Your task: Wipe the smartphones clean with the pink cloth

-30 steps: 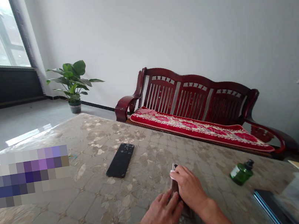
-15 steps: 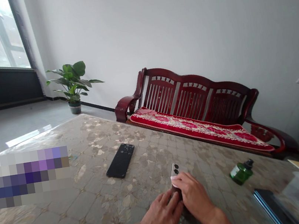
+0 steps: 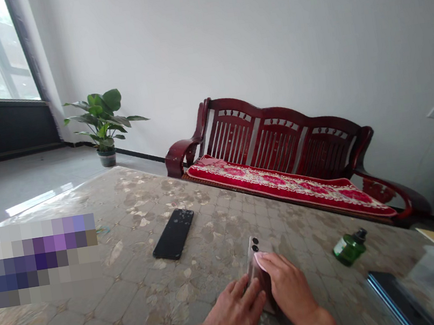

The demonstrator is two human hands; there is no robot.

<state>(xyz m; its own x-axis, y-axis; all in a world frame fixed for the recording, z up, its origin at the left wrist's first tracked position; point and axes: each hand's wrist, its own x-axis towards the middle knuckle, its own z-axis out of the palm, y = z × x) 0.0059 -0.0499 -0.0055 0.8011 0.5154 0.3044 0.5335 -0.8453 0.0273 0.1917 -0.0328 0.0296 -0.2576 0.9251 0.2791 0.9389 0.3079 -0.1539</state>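
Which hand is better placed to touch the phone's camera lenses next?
Probably the right hand: it holds something pale pink close to the lenses; the left hand lies lower on the phone.

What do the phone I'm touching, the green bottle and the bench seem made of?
Phone: glass or plastic back, unclear which; smooth, reflective sheen.
Green bottle: probably plastic or glass, glossy; it looks translucent.
Bench: likely varnished wood; its dark red frame has carved slats and shiny highlights.

Left hand (image 3: 234,312) on face-down phone (image 3: 253,260); right hand (image 3: 290,284) holding pink cloth (image 3: 260,260) against it; black phone (image 3: 174,234) beyond.
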